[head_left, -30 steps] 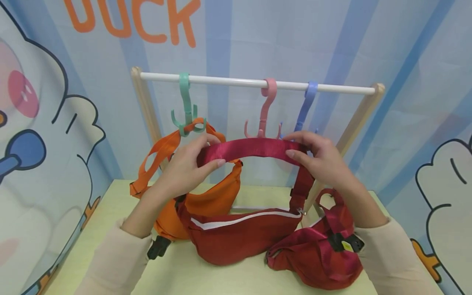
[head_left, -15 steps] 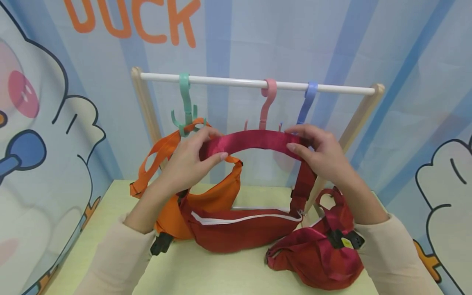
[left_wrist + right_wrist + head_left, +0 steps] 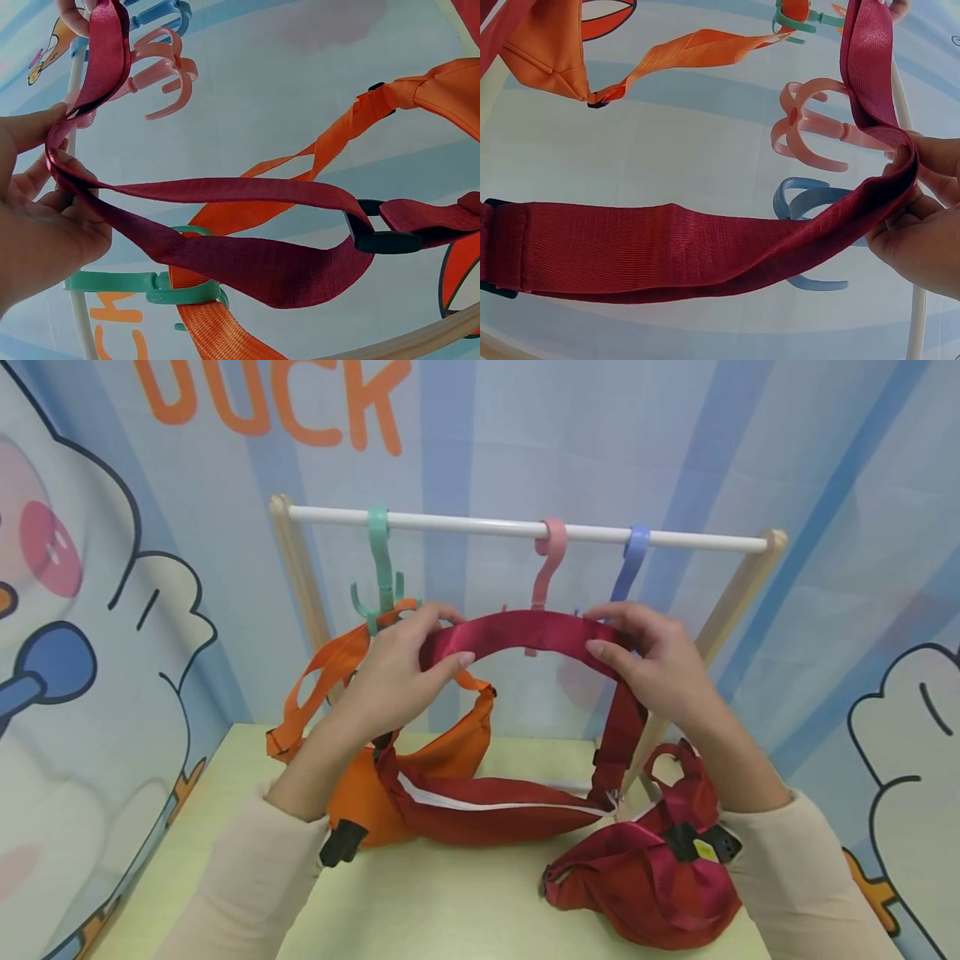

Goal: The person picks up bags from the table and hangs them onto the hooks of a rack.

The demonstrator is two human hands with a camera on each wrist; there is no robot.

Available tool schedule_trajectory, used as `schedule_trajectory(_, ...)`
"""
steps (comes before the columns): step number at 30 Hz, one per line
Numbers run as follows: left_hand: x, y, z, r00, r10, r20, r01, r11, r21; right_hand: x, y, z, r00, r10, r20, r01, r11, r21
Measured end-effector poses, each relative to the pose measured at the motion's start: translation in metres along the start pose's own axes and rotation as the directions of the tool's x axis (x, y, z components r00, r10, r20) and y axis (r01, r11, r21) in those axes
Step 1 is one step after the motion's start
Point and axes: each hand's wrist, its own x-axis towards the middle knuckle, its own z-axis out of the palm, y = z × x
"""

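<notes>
Both hands hold up the dark red strap of a red waist bag, whose body with a white zipper hangs below. My left hand pinches the strap's left part between thumb and fingers, and my right hand pinches its right part. Behind the strap's middle is a pink hook; its prongs show in the right wrist view as a pink claw. A blue hook is just behind my right hand. On a green hook hangs an orange waist bag by its strap.
A white rail on a wooden frame carries the hooks. Another red waist bag with a black buckle lies on the pale table at the right. A printed curtain stands behind.
Both hands have risen slightly and moved a little toward the rail with the strap. The red bag's body has lifted, and the strap now covers more of the pink hook's prongs.
</notes>
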Motion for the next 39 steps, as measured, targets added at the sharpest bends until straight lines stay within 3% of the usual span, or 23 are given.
schedule_trajectory(6,0.003,0.004,-0.002,1.0,0.004,-0.011,-0.004,1.0,-0.007,0.003,-0.002,-0.002,1.0,-0.017,-0.02,0.017,1.0,-0.01)
schedule_trajectory(14,0.006,0.007,-0.002,1.0,-0.026,-0.013,0.027,1.0,0.008,0.008,-0.004,-0.003,0.999,0.022,-0.024,-0.022,1.0,-0.009)
schedule_trajectory(26,0.008,0.013,-0.007,0.999,0.021,-0.046,-0.021,1.0,-0.011,0.01,-0.007,-0.008,0.999,0.031,-0.02,-0.031,0.999,0.01)
schedule_trajectory(39,0.007,0.014,-0.01,1.0,-0.006,-0.017,0.006,1.0,-0.014,0.011,-0.007,-0.01,1.0,0.031,-0.002,-0.031,0.999,0.026)
